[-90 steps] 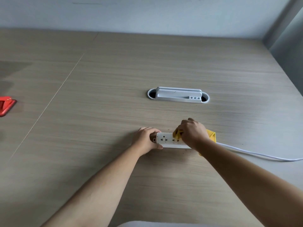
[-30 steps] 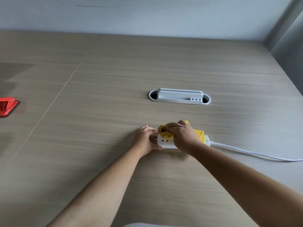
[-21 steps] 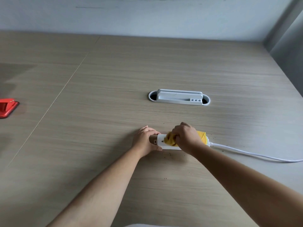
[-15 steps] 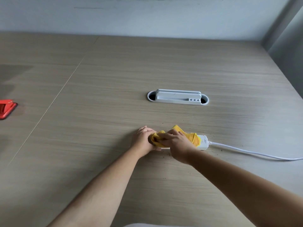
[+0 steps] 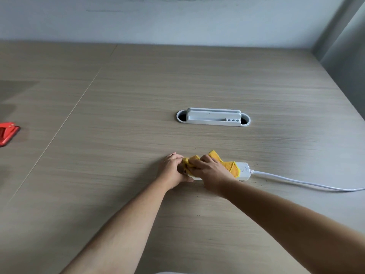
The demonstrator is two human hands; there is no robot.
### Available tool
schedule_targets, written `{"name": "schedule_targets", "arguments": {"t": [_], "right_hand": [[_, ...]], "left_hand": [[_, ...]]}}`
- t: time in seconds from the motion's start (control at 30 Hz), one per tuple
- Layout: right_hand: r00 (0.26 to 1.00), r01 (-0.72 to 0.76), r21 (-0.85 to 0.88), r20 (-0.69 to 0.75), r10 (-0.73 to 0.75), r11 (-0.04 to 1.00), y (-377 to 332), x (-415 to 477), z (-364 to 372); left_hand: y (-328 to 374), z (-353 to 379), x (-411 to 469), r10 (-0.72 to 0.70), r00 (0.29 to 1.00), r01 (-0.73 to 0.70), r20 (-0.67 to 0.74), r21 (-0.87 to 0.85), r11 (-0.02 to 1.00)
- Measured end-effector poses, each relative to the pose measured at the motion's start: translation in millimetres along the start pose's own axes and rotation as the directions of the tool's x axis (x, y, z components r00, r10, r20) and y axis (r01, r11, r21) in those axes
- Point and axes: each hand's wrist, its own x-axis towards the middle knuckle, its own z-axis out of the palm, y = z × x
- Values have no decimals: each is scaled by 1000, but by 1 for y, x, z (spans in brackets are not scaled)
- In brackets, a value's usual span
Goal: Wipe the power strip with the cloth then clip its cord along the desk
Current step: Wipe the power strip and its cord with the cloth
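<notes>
A white power strip [image 5: 244,171] lies on the wooden desk [image 5: 138,95] in front of me, mostly covered by a yellow cloth [image 5: 229,165] and my hands. My right hand [image 5: 209,173] presses the cloth onto the strip's left part. My left hand [image 5: 171,171] grips the strip's left end and touches the cloth. Only the strip's right end shows. Its white cord [image 5: 308,182] runs off to the right across the desk.
A white oval cable grommet [image 5: 213,118] is set into the desk behind the strip. A red clip-like object [image 5: 7,133] lies at the far left edge. A wall runs along the back and a grey panel stands at the right.
My right hand has slid the cloth left along the strip, from its right part to its left end beside my left hand. The strip's right end is now uncovered.
</notes>
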Motion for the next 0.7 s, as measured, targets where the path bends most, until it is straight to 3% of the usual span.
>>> {"name": "schedule_targets", "arguments": {"t": [0.13,0.27,0.33,0.4,0.47,0.5,0.53,0.6,0.7], "right_hand": [[996,-80,-27,-33,79,996,7,-6,0],[994,97,-84,-35,-100,992,3,-21,3],[994,64,-79,-82,-70,995,19,-38,8],[972,-193,-11,-143,189,981,37,-49,6],[827,-515,103,-203,525,851,49,-45,1],[779,-570,130,-227,584,811,47,-40,-3],[785,-547,140,-255,564,825,38,-32,-7],[892,-337,108,-282,354,935,16,-22,-4],[980,-94,-42,-178,85,995,-1,-34,17]], "left_hand": [[3,-3,-2,-6,1000,6,2,-5,1000],[5,-6,-5,34,999,-33,-14,26,999],[5,-6,-7,29,1000,-28,-14,23,999],[8,-9,-8,30,1000,-30,0,63,998],[16,-13,-9,48,998,-52,30,141,989],[22,-14,-9,61,997,-68,47,181,981],[28,-13,-9,68,996,-79,59,207,975],[39,-11,-8,67,997,-75,40,250,965],[43,-9,-6,65,998,-62,-5,248,967]]}}
